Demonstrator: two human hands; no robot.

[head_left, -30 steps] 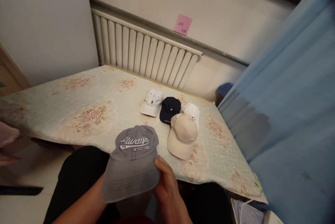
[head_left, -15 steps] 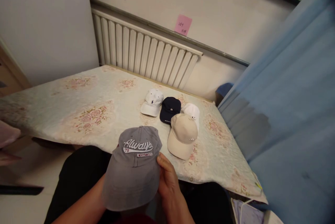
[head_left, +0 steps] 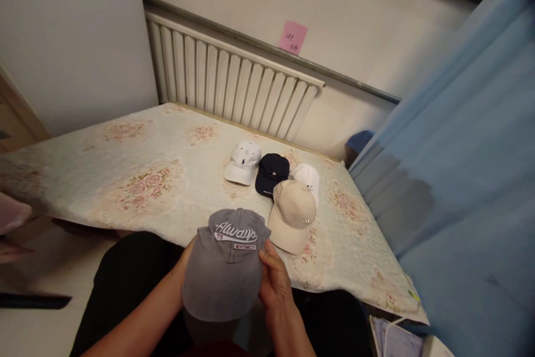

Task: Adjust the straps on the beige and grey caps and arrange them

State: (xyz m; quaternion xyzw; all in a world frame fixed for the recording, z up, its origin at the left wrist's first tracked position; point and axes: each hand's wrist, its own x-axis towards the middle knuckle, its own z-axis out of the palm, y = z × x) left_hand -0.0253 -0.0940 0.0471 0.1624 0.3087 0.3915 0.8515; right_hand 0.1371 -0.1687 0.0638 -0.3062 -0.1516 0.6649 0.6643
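A grey baseball cap (head_left: 225, 284) with "Always" stitched on its front is held up over my lap, brim toward me. My right hand (head_left: 275, 279) grips its right edge, thumb on the outside. On the other side my left hand (head_left: 188, 259) is around the cap's left edge, its fingers mostly hidden behind the cap. Just beyond, a beige cap (head_left: 292, 212) lies on the bed and partly covers a white cap (head_left: 307, 176). Beside them are a navy cap (head_left: 272, 172) and another white cap (head_left: 243, 162) with a small dark emblem.
The caps lie on a floral bedspread (head_left: 167, 162). A white radiator (head_left: 234, 78) runs along the wall behind it, under a pink note (head_left: 293, 37). A blue curtain (head_left: 460, 167) hangs at the right. My black-clad knees (head_left: 129, 273) are near the bed's front edge.
Both hands have shifted the grey cap to the right, closer to the beige cap, and its brim is seen more foreshortened. The caps on the bed have not moved.
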